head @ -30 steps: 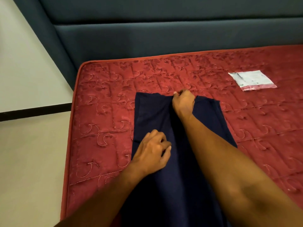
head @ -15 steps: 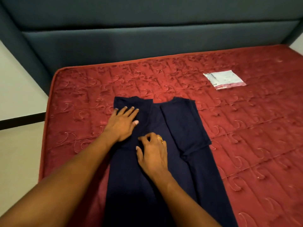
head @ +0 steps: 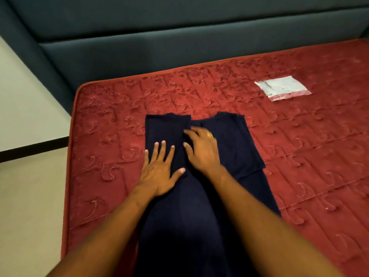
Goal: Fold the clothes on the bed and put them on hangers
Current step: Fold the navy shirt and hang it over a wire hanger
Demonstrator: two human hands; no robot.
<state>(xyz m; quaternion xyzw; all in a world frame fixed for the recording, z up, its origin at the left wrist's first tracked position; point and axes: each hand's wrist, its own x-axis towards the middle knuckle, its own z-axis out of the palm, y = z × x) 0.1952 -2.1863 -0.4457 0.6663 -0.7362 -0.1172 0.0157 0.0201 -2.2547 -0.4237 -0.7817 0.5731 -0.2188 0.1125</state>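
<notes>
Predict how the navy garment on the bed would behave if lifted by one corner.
Probably floppy: the navy garment lies flat on the mattress, side flaps folded over. Likely light; its layers barely rise. The folds would probably fall open without the left hand and right hand pressing.

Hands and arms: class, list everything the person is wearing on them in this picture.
The left arm and right arm show no sleeves, watch or bracelet. The right hand has a gold-coloured ring on one finger. The left hand shows no ring or glove.
</notes>
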